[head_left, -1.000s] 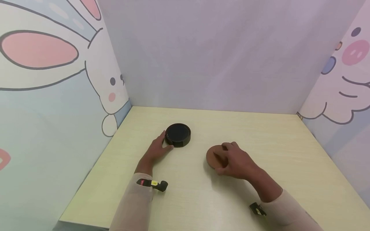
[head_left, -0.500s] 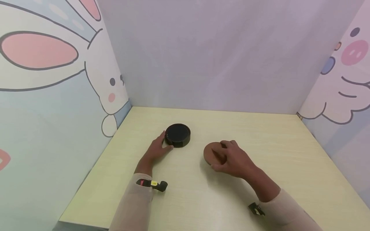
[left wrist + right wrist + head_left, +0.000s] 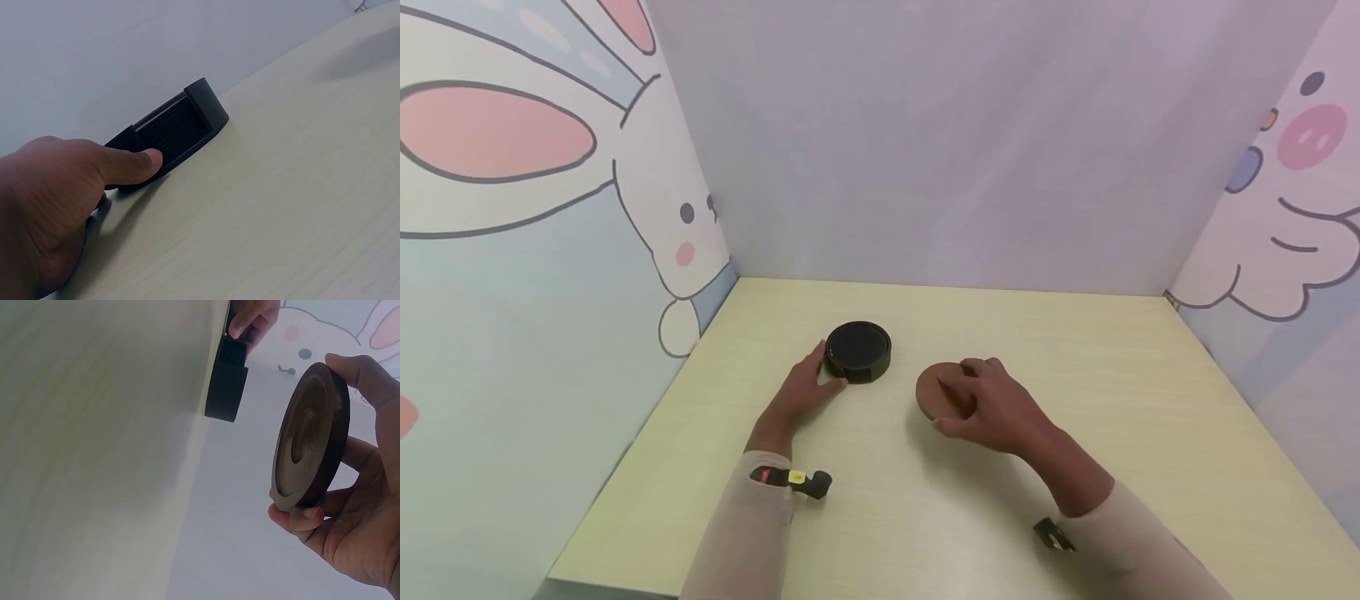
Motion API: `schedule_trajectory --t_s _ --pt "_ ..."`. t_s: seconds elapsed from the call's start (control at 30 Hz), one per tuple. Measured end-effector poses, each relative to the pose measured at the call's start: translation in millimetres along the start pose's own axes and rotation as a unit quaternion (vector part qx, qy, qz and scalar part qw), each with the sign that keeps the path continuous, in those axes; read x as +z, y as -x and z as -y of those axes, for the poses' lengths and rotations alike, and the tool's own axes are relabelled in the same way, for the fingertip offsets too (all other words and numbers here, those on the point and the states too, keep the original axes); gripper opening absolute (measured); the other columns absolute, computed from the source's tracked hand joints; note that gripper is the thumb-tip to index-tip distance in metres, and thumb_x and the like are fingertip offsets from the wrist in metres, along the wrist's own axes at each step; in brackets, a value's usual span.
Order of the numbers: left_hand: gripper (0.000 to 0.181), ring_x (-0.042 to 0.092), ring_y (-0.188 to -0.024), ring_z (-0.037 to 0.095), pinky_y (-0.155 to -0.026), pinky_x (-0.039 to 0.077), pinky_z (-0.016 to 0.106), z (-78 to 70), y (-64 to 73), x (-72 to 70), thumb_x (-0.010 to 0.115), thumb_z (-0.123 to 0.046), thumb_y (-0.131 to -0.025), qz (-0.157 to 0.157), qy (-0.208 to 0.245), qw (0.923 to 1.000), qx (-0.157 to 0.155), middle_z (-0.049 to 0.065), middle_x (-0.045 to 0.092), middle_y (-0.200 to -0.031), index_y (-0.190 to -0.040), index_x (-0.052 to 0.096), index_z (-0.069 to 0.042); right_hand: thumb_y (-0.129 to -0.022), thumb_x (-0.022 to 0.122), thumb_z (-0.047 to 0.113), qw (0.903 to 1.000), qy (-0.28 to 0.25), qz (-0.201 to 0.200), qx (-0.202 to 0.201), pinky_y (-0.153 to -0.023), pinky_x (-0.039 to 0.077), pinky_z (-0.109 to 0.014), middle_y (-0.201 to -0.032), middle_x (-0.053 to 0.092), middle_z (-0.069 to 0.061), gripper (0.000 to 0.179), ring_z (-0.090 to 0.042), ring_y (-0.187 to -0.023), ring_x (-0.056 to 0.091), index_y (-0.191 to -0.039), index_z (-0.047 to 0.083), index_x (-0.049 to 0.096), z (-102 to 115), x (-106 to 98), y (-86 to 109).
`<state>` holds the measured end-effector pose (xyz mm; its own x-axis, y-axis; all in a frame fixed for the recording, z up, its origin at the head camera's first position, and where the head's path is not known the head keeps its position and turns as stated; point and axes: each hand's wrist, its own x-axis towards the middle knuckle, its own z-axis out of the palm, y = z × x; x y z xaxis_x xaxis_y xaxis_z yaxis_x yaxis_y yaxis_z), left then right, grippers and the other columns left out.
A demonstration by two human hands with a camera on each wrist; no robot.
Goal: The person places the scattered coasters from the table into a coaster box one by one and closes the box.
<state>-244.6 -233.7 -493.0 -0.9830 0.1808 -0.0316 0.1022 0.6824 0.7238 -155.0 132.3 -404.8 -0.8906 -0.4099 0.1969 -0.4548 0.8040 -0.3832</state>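
Observation:
A round black coaster holder [image 3: 880,367] stands left of centre in the head view, with a dark disc at its top. My left hand [image 3: 797,392] grips its left side. Seen from the left wrist, the thumb presses beside the holder's side opening [image 3: 175,131], where stacked thin edges show. My right hand [image 3: 1000,408] holds a round brown coaster [image 3: 929,390] by its rim, above the table and to the right of the holder. The right wrist view shows the coaster's underside [image 3: 294,478] with ring-shaped recesses, thumb and fingers at opposite edges.
The pale wood-grain table [image 3: 865,517] reaches back to a plain lilac wall [image 3: 925,150]. Side walls carry cartoon prints, a rabbit [image 3: 662,200] at left and a pink-nosed animal [image 3: 1292,200] at right. Each sleeve has a small black wrist camera [image 3: 811,483].
My right hand has moved the coaster left and slightly away from me, closer to the holder. My left hand keeps its grip on the holder, which stays in place.

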Motion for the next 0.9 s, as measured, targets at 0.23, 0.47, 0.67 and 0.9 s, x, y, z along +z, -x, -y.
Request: schedule_trajectory --t_s 0.23,0.47,0.67,0.9 --pt "0.099 0.018 -0.172 0.036 -0.14 0.018 0.057 0.0 -0.1 -0.2 0.073 -0.042 -0.104 0.001 0.002 1.0 0.002 0.013 0.02 -0.184 -0.177 0.014 -0.011 -0.087 0.086 0.052 0.9999 -0.002 -0.013 0.002 -0.083 0.061 -0.049 -0.148 0.063 -0.019 0.064 -0.038 -0.126 0.059 -0.142 0.02 0.074 7 0 -13.3" --pt "0.099 0.018 -0.171 0.037 -0.14 0.019 0.057 -1.1 -0.6 -1.5 0.072 -0.043 -0.104 0.002 -0.003 1.0 0.005 0.014 0.02 -0.183 -0.176 0.014 -0.01 -0.087 0.086 0.053 0.9997 -0.018 -0.014 0.005 -0.081 0.06 -0.048 -0.147 0.063 -0.019 0.063 -0.04 -0.127 0.059 -0.142 0.023 0.073 13 2 -28.9" --pt "0.099 0.019 -0.172 0.036 -0.14 0.018 0.056 -0.7 -0.7 -2.1 0.074 -0.042 -0.103 0.002 0.006 1.0 0.003 0.013 0.021 -0.183 -0.176 0.016 -0.01 -0.089 0.085 0.052 0.9992 -0.037 -0.007 -0.01 -0.079 0.058 -0.044 -0.148 0.063 -0.019 0.065 -0.038 -0.12 0.059 -0.147 0.029 0.07 18 6 -43.0" --pt "0.099 0.02 -0.171 0.036 -0.14 0.019 0.056 0.5 -0.6 -0.4 0.073 -0.044 -0.103 0.0 -0.002 1.0 0.002 0.013 0.021 -0.183 -0.177 0.015 -0.011 -0.09 0.084 0.054 0.9993 -0.036 0.003 -0.008 -0.079 0.059 -0.045 -0.15 0.062 -0.02 0.066 -0.038 -0.123 0.059 -0.149 0.029 0.068 25 10 -55.2"
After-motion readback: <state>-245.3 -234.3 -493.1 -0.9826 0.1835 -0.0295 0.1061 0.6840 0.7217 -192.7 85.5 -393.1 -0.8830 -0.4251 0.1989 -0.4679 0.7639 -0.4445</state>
